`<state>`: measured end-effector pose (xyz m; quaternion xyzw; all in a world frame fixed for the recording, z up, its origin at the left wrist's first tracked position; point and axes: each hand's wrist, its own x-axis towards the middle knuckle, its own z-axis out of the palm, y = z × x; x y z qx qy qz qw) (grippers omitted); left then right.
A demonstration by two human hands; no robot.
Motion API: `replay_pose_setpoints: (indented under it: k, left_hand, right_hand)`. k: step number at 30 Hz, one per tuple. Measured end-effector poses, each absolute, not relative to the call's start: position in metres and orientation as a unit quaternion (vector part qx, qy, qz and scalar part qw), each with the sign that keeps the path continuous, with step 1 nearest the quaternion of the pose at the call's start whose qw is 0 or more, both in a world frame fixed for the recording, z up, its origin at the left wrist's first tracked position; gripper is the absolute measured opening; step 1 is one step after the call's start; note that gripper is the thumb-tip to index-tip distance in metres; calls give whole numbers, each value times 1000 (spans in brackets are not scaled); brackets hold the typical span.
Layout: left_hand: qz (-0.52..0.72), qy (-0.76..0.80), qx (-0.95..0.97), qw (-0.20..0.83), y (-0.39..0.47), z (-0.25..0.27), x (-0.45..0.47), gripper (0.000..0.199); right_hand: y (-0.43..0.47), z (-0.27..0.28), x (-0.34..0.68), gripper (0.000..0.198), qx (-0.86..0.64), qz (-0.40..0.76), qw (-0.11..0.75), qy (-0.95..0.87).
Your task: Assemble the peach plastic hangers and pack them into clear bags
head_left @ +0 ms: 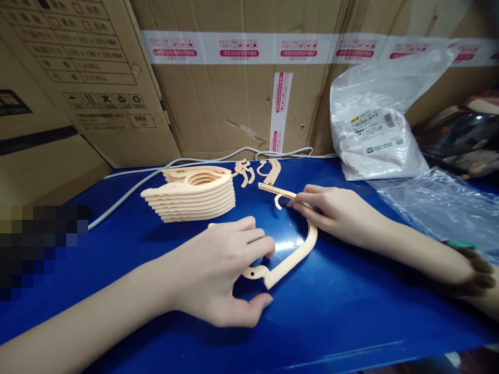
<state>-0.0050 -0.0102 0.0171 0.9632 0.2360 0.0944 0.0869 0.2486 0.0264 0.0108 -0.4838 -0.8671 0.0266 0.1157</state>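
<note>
My right hand (pixel 325 208) has its thumb and fingers closed on a cream plastic folding hanger part (pixel 296 258), whose curved arm reaches toward me and whose small hook (pixel 278 201) sticks out beside the fingertips. My left hand (pixel 222 270) hovers low over the near end of that part, thumb apart from bent fingers. Beneath the left palm, a rounded tab with a hole partly shows; the rest is hidden. Behind the left hand stands a neat stack of folded cream hangers (pixel 191 195). Loose hooks (pixel 244 171) and curved arms (pixel 273 171) lie at the back.
Everything lies on a blue tabletop (pixel 343 311). Taped cardboard boxes (pixel 218 98) wall off the back and left. A white cable (pixel 132 195) runs along the rear edge. At the right are a white labelled bag (pixel 380 140) and clear plastic film (pixel 440 208).
</note>
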Motion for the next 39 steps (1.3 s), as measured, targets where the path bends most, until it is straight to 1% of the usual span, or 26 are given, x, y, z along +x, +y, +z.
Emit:
replay_pose_setpoints:
  k: [2,5,11,16,22,29,39]
  left_hand:
    - [92,225,965,102,-9,19,-5,23]
    - [102,225,964,97,-6,18,-5,29]
    - [142,241,959,44,3,11,-6,21]
    - [161,239,957,-25,4,7,-6,30]
    - [170,254,950,-56,6,5,-8,34]
    - [172,276,944,-54,5,9,-7,40]
    - [162,269,949,-39,5,8,-10,39]
  right_hand:
    - [27,10,249,34,-489,26,120,-864]
    - [26,10,249,35,-498,25,122,-858]
    - [27,10,249,36,-507,27,110,-854]
    - [28,10,249,37,-514,35,107,-851]
    - [28,9,249,36,-516,35,110,-849]
    - [28,10,249,37,-522,26,105,-846]
    - [28,11,251,39,-524,18,108,-844]
